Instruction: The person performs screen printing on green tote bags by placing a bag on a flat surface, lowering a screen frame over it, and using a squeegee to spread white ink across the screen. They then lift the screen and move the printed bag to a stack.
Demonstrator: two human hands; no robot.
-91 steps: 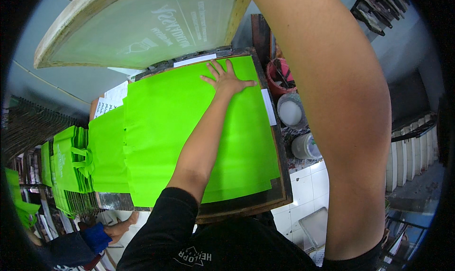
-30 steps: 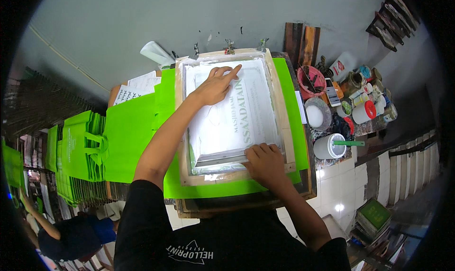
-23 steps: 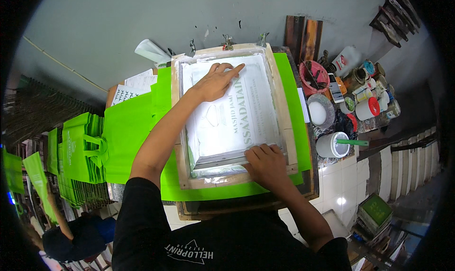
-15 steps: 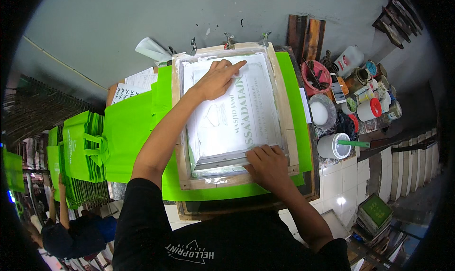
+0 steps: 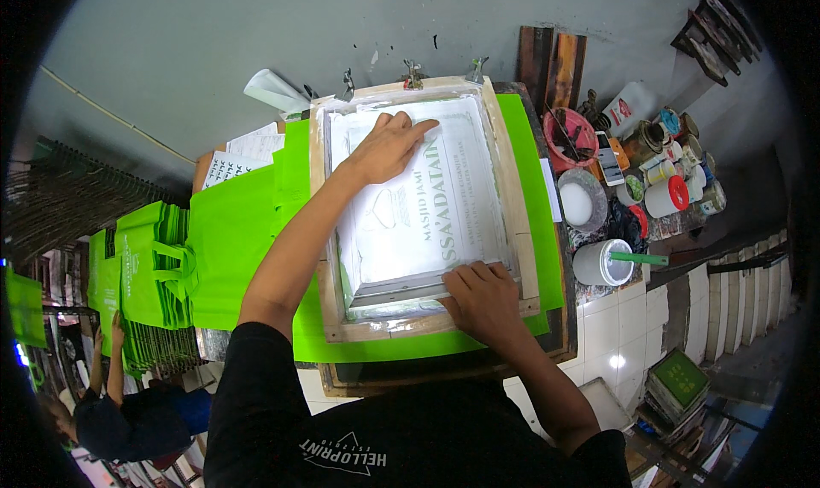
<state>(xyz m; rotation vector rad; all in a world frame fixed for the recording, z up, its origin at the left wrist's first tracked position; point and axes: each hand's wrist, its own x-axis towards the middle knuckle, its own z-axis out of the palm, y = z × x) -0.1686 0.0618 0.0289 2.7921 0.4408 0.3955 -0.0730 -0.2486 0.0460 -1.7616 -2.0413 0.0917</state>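
A wooden screen-printing frame (image 5: pixel 521 232) lies over a bright green fabric bag (image 5: pixel 538 189), with pale stencilled lettering on its white mesh (image 5: pixel 384 249). My left hand (image 5: pixel 389 151) reaches over the upper part of the mesh. Its index finger is stretched out with the tip on the mesh beside the lettering, and the other fingers are partly bent. At the near end of the mesh lies a long greyish squeegee (image 5: pixel 393 292). My right hand (image 5: pixel 485 298) is closed over its right end, fingers curled inside the frame; the palm side is hidden.
Metal clamps (image 5: pixel 413 74) hold the frame's far edge. Green bags (image 5: pixel 231 249) lie in piles to the left, where a co-worker (image 5: pixel 141 420) handles some. On the right stand a white tub (image 5: pixel 602 263) with a green-handled tool, a pink bowl (image 5: pixel 571 138), jars and a phone (image 5: pixel 609 159).
My left hand has shifted slightly left, and its fingertip has moved a little lower on the mesh. My right hand stays put. The co-worker's hands have moved slightly.
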